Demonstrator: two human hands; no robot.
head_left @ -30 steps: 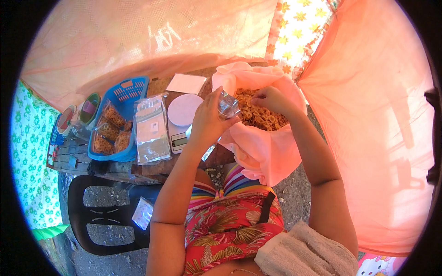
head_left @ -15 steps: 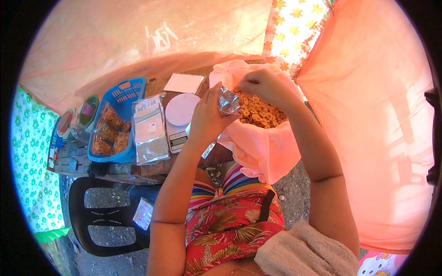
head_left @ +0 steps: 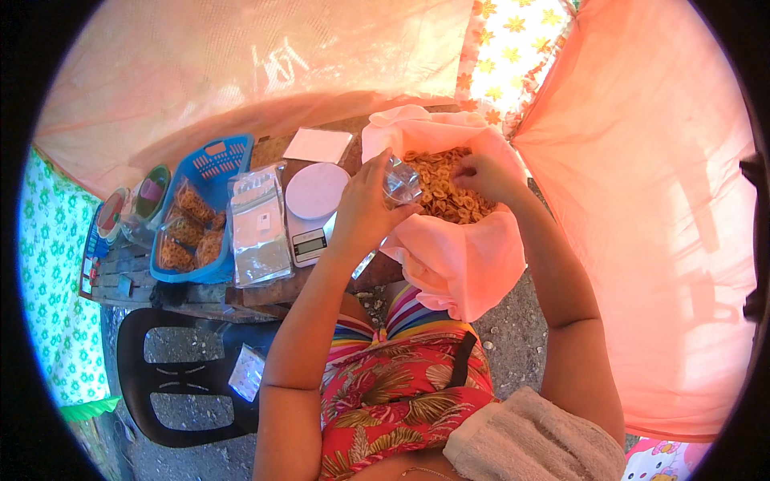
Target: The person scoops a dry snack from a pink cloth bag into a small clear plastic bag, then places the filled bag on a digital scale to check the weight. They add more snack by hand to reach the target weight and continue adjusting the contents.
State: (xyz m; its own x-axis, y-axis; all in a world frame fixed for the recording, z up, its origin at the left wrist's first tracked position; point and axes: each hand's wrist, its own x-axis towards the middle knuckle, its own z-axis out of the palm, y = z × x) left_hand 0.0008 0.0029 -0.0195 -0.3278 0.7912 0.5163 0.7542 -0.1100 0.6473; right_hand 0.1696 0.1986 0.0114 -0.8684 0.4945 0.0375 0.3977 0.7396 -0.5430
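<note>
Under a pink cloth awning, a person seated at a low wooden desk (head_left: 265,293) fills a small clear plastic pouch (head_left: 399,183) with golden fried chips (head_left: 445,188) heaped in a large pink plastic bag (head_left: 457,260) at the centre of the frame. The left hand (head_left: 365,212) has its fingers closed around the pouch, holding it up at the near rim of the bag, mouth turned toward the heap. The right hand (head_left: 485,172), upper right of centre, rests in the chips with fingers curled; whether it grips any cannot be told. The filling step appears to be in hand, and the next move would call for bringing a handful to the pouch's mouth. Left of centre lie a white round-topped digital scale (head_left: 314,200), a stack of empty clear pouches (head_left: 258,232) and a blue plastic basket (head_left: 224,156) of filled packets (head_left: 186,232). A black plastic chair (head_left: 180,377) sits at lower left.
</note>
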